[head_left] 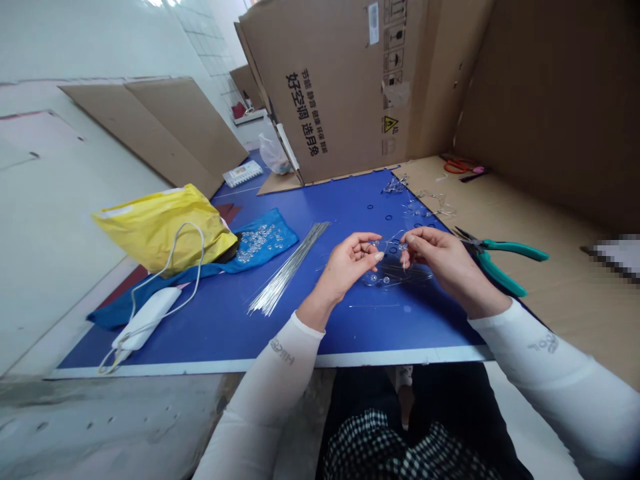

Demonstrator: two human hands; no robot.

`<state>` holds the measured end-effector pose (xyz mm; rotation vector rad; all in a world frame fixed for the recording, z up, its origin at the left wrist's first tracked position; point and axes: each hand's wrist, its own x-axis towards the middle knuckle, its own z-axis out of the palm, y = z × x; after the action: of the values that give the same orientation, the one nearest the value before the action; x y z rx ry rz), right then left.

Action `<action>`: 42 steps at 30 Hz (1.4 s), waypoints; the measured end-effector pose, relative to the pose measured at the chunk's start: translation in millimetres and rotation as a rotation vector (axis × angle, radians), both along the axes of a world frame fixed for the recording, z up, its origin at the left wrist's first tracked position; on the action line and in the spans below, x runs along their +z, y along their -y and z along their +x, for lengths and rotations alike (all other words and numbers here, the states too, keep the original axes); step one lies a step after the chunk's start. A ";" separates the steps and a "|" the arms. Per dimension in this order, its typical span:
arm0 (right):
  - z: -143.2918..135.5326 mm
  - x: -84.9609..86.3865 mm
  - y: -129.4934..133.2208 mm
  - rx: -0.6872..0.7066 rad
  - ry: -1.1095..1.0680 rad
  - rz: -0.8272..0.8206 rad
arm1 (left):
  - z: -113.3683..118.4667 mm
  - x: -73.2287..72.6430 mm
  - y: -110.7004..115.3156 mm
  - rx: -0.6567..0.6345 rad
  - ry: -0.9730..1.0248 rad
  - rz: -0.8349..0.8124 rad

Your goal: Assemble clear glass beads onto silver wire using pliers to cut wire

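A thin wire (393, 239) with clear beads (374, 278) is between the two hands, just above the blue table (300, 340). The left hand (354, 260) pinches the wire between its thumb and finger; the right hand (436, 252) also holds it, with fingers close together. Just beside the right hand lie pliers (517, 249) with green handles. To the left of the hands is a bundle of wires (290, 270), and farther, loose beads (257, 241) lie on a blue cloth (284, 232) near a yellow bag (165, 227).
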<state>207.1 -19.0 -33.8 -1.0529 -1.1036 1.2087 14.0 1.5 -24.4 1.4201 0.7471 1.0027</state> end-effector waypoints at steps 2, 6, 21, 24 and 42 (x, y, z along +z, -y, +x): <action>0.1 0.1 0.0 -0.008 0.004 -0.002 | -0.1 -1.0 -0.7 -0.008 -0.001 0.001; -0.3 0.7 0.0 -0.005 0.013 -0.005 | -0.4 -0.7 -1.0 -0.009 -0.004 -0.007; 1.9 0.4 2.8 0.148 -0.122 -0.192 | -5.6 3.8 -7.3 0.052 0.296 -0.420; 3.6 -0.9 2.0 0.224 -0.114 -0.212 | -7.4 6.6 -9.9 0.109 0.405 -0.470; 5.5 -2.5 1.5 0.243 -0.130 -0.262 | -8.9 10.2 -14.3 0.194 0.526 -0.550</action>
<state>212.6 -20.5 -36.3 -1.0386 -1.0107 1.6281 5.1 15.9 -14.1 0.5807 0.6979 1.1447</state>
